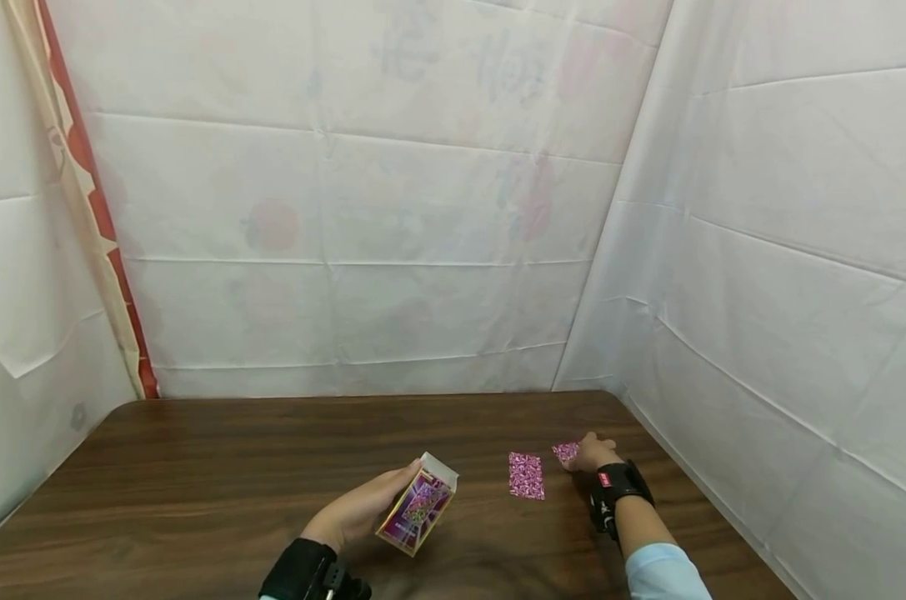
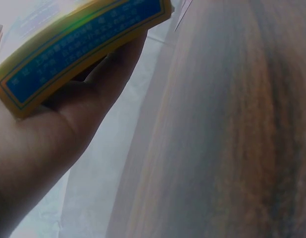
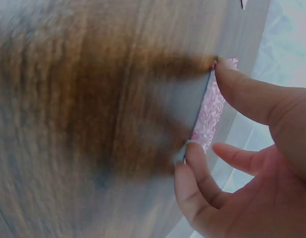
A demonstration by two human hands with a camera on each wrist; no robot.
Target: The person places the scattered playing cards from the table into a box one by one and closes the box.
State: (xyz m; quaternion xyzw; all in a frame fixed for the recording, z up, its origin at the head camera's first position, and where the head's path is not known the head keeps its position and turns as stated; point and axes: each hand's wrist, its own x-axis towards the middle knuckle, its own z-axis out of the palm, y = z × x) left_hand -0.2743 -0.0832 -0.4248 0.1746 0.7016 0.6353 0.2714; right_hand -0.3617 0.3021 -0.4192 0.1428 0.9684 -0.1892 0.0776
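My left hand [image 1: 366,504] grips a card box [image 1: 417,510] with a purple picture front and gold edges. The box is tilted, and its white flap end points up and away. In the left wrist view, the blue end panel of the box [image 2: 83,49] with small print lies across the palm. Over on the right, my right hand [image 1: 597,452] holds a pink patterned card [image 3: 210,111] at the tabletop, thumb at one end and fingertips at the other. A second pink patterned card [image 1: 526,476] lies flat on the table, left of that hand.
The dark wood table [image 1: 220,467] reaches back to a white cloth wall [image 1: 347,317]. Another white cloth [image 1: 783,333] hangs along the table's right edge. A red and cream strip [image 1: 96,200] runs down the cloth at the left.
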